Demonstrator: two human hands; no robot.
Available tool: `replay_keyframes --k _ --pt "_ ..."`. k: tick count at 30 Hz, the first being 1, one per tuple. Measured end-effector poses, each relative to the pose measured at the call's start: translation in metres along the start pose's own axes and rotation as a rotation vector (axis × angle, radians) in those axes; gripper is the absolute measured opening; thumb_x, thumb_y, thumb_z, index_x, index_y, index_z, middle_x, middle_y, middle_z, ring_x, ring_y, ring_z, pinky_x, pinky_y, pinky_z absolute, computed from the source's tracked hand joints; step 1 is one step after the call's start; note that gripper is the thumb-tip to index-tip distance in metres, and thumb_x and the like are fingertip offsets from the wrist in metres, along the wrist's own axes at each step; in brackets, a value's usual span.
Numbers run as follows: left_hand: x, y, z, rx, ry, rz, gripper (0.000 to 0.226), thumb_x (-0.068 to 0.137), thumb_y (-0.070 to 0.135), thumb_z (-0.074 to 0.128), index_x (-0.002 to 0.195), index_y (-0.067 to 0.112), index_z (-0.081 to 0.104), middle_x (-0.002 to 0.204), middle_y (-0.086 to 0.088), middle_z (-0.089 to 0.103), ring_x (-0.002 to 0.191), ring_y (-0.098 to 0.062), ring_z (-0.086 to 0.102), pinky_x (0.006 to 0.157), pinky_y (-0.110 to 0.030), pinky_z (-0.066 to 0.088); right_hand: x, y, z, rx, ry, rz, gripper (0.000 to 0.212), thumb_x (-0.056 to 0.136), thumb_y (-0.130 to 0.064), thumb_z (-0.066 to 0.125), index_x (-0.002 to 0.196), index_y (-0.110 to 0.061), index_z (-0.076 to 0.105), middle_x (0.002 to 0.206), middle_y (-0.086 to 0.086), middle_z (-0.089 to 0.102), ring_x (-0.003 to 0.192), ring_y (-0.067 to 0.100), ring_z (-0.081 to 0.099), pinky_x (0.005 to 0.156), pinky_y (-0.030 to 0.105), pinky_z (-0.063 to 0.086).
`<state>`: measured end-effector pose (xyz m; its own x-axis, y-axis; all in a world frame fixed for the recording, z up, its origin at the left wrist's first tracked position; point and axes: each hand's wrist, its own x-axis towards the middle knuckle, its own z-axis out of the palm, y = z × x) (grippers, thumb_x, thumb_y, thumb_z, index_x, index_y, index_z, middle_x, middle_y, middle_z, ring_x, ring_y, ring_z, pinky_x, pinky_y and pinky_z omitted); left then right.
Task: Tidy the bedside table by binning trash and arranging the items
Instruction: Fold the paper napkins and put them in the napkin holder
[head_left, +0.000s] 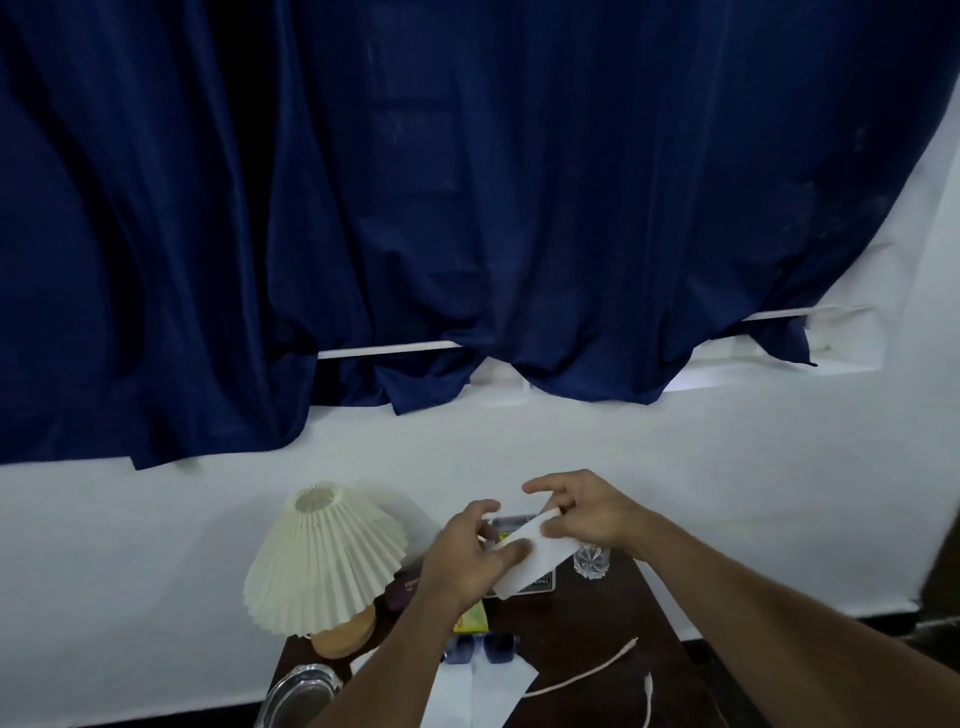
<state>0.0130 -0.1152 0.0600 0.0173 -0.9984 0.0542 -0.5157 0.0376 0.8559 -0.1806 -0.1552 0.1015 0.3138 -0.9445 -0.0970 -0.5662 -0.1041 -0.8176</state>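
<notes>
Above the dark wooden bedside table (597, 639), both hands hold one white sheet of paper (537, 564). My left hand (470, 553) pinches its lower left part and my right hand (582, 512) grips its upper right end. On the table lie blue sunglasses (480, 648), a yellow-green packet (470, 618), a white cable (592, 675), more white paper (478, 696) and a dark box (535, 584) partly hidden behind the sheet.
A pleated cream lamp (324, 566) on a tan base stands at the table's left. A cut-glass tumbler (591, 560) sits at the back right, a glass dish (301, 693) at the front left, a maroon case (405, 587) by the lamp. Blue curtains (415, 208) hang behind.
</notes>
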Motion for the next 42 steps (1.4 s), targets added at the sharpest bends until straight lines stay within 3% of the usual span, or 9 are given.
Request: replay_keyframes --k 7,10,13,20,23,27,34,38,42 --pt "0.010 0.000 0.020 0.309 0.150 0.151 0.018 0.087 0.038 0.063 0.092 0.023 0.072 0.062 0.006 0.055 0.066 -0.015 0.055 0.055 -0.026 0.036 0.020 0.000 0.011 -0.205 0.194 -0.011 0.036 0.082 -0.024 0.071 0.117 -0.030 0.071 0.107 -0.006 0.070 0.096 0.011 0.065 0.086 0.027 0.054" --pt "0.013 -0.010 0.035 0.341 0.304 0.155 0.020 0.090 0.041 0.058 0.092 0.025 0.070 0.077 0.005 0.059 0.075 -0.018 0.062 0.062 -0.031 0.046 0.016 -0.006 0.016 -0.232 0.463 0.174 0.040 0.083 -0.057 0.056 0.092 -0.020 0.070 0.090 -0.004 0.070 0.083 0.018 0.064 0.073 0.032 0.050" --pt "0.018 -0.021 0.051 0.344 0.393 0.207 0.019 0.092 0.040 0.057 0.100 0.031 0.072 0.087 0.005 0.063 0.082 -0.017 0.063 0.066 -0.035 0.052 0.020 -0.002 0.021 -0.165 0.420 0.377 0.072 0.074 -0.079 0.046 0.072 -0.011 0.069 0.068 0.002 0.073 0.064 0.022 0.069 0.066 0.031 0.053" --pt "0.043 -0.046 0.085 0.468 0.390 0.267 0.020 0.092 0.041 0.057 0.089 0.029 0.073 0.090 0.006 0.065 0.087 -0.018 0.062 0.065 -0.034 0.051 0.052 0.017 0.025 -0.041 0.292 0.363 0.026 0.076 -0.026 0.061 0.067 -0.006 0.074 0.060 0.005 0.073 0.045 0.013 0.065 0.048 0.021 0.052" --pt "0.059 -0.059 0.098 0.531 0.366 0.253 0.025 0.093 0.042 0.051 0.093 0.028 0.072 0.095 0.004 0.065 0.093 -0.020 0.060 0.069 -0.034 0.052 0.072 0.027 0.024 -0.224 0.370 0.349 0.019 0.068 -0.025 0.056 0.063 -0.009 0.065 0.062 0.002 0.072 0.061 0.019 0.070 0.059 0.028 0.057" --pt "0.077 -0.070 0.114 0.499 0.336 0.232 0.020 0.094 0.033 0.055 0.105 0.026 0.070 0.105 0.003 0.068 0.106 -0.021 0.061 0.078 -0.035 0.056 0.097 0.045 0.023 -0.367 0.471 0.277 0.027 0.081 -0.023 0.057 0.059 -0.011 0.048 0.060 0.002 0.057 0.054 0.018 0.053 0.047 0.022 0.033" --pt "0.089 -0.089 0.131 0.346 0.217 0.104 0.025 0.093 0.025 0.048 0.113 0.024 0.063 0.111 0.005 0.064 0.100 -0.021 0.064 0.073 -0.037 0.053 0.124 0.077 0.033 -0.533 0.482 0.273 0.026 0.087 -0.028 0.053 0.070 -0.009 0.056 0.066 0.003 0.056 0.062 0.023 0.054 0.052 0.026 0.039" --pt "0.090 -0.094 0.138 0.275 0.150 0.092 0.039 0.094 0.026 0.046 0.131 0.029 0.058 0.125 0.008 0.062 0.109 -0.018 0.064 0.084 -0.035 0.054 0.130 0.083 0.034 -0.591 0.523 0.261 0.027 0.088 -0.028 0.052 0.069 -0.009 0.055 0.064 0.002 0.053 0.058 0.023 0.050 0.051 0.027 0.036" --pt "0.095 -0.087 0.144 0.195 0.118 0.105 0.023 0.091 0.026 0.047 0.111 0.028 0.057 0.106 0.007 0.065 0.094 -0.018 0.064 0.079 -0.039 0.056 0.133 0.084 0.030 -0.582 0.562 0.216 0.031 0.088 -0.026 0.051 0.062 -0.010 0.047 0.058 0.004 0.050 0.051 0.019 0.045 0.046 0.025 0.029"
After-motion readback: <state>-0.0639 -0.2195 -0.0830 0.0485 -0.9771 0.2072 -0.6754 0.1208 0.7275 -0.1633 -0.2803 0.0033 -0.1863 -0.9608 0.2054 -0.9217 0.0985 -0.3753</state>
